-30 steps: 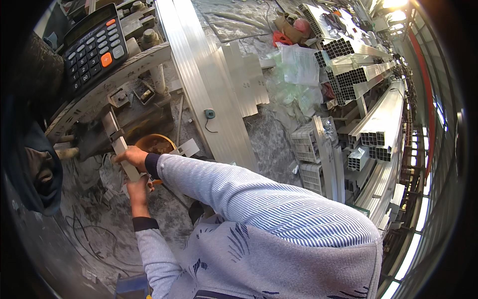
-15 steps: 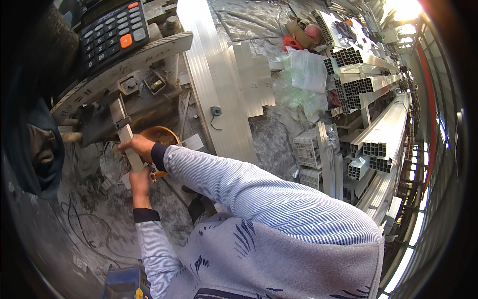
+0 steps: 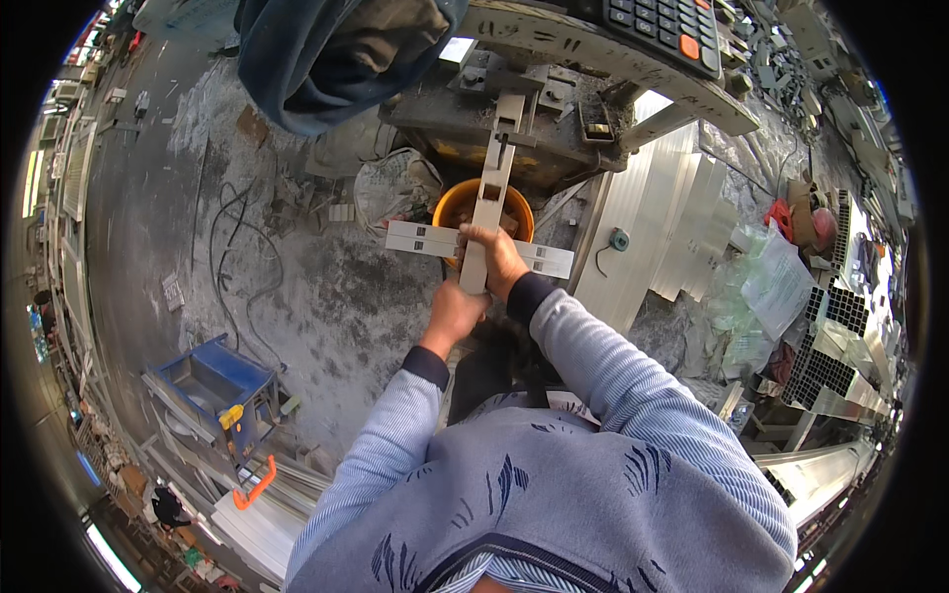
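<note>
A pale rectangular metal tube with square cut-outs along it points away from me, its far end lying at a bench machine. My left hand is closed round the tube's near end. Just ahead of it, my right hand grips the same tube from the right, fingers wrapped over it. Beneath the tube stands an orange bucket with pieces inside, partly covered. Crossing under the held tube is a second light metal bar with small dark slots; my hands hide its middle.
A calculator sits on the shelf above the machine, beside dark cloth. Long aluminium profiles, with a tape measure on them, lie to the right. Leftward are a blue metal stand and a floor cable.
My view has swung left, so the bench and hands appear farther right and the blue stand shows fully. Both hands still hold the tube, whose cut-outs now show.
</note>
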The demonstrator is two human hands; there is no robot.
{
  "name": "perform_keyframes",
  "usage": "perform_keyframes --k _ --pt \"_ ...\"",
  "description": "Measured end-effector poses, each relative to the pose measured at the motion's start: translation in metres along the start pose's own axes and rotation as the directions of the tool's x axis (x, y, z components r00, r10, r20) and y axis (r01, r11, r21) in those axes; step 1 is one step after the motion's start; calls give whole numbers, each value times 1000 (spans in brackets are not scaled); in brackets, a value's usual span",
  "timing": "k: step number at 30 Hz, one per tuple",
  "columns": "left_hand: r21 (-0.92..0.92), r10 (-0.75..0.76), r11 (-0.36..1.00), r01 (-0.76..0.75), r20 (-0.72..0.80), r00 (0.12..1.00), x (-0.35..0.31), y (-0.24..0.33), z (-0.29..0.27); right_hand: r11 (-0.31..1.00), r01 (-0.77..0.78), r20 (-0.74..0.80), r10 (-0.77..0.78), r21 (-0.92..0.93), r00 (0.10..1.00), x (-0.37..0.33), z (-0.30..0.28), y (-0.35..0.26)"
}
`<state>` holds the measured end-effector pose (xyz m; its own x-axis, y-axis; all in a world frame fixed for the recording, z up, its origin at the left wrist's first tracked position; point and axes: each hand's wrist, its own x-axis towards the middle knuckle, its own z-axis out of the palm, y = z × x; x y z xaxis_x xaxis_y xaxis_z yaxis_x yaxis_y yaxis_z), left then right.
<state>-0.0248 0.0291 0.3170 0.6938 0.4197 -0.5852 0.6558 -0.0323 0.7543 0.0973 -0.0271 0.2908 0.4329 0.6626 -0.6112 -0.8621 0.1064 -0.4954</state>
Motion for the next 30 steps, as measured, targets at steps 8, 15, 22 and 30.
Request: perform_keyframes --k 8,15,22,30 --pt "-43 -44 998 42 -54 998 -62 -30 2 993 -116 -25 116 11 993 -47 4 44" --pt "-84 -79 993 78 -10 997 -62 -36 -1 993 -116 -2 116 21 993 -50 12 36" --pt "-16 -23 1000 22 -11 1000 -31 -21 -5 990 -138 2 138 -11 990 -30 11 13" --pt "-70 -36 997 35 -14 999 -17 -3 -5 991 -132 8 132 19 991 -19 11 -5"
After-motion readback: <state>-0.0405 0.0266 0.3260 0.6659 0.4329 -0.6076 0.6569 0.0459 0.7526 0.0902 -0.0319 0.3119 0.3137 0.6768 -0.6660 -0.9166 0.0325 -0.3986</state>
